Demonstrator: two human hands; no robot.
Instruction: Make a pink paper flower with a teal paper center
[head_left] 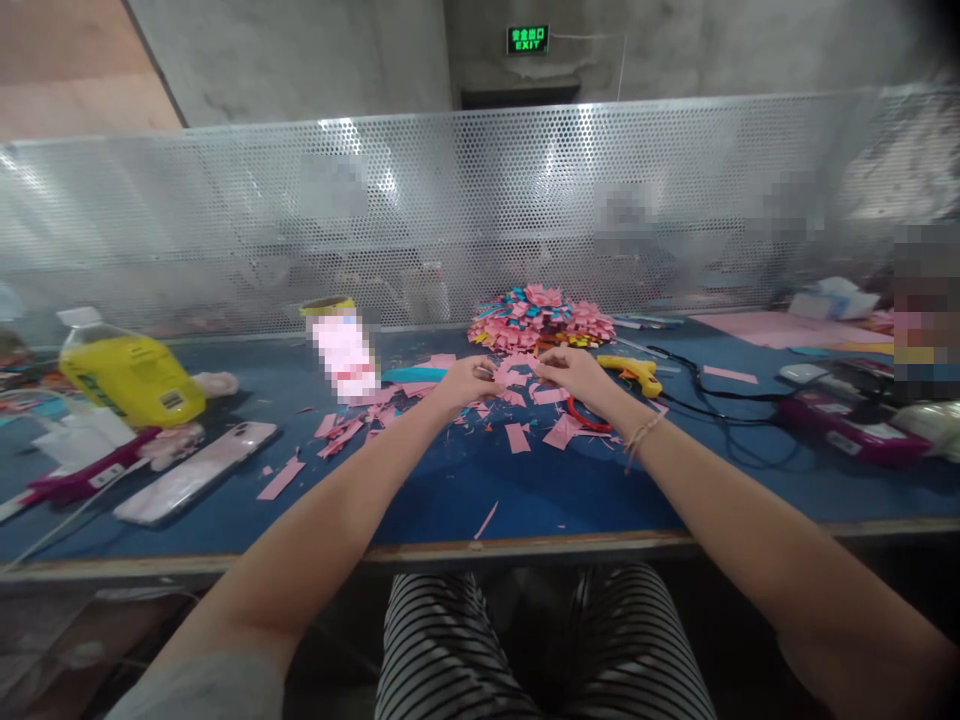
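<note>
My left hand [472,380] is at the middle of the table, its fingers bent and pinched at the edge of a pink paper piece [516,370]. From the other side, the fingertips of my right hand [571,368] close on the same pink paper. Its exact shape is hard to make out among the scraps under it. Just behind the hands rises a heap of pink paper pieces [541,315] with blue and yellow bits. A yellow glue gun [631,374] lies to the right of my right hand. Red-handled scissors [585,416] lie partly hidden under the right wrist.
Loose pink strips [517,438] are scattered about the blue tabletop [465,500]. On the left are a phone [196,472], a bottle of yellow liquid [135,375] and a yellow-rimmed container [341,350]. A purple power strip [851,428] with black cables sits right. A perforated metal screen [450,210] stands behind.
</note>
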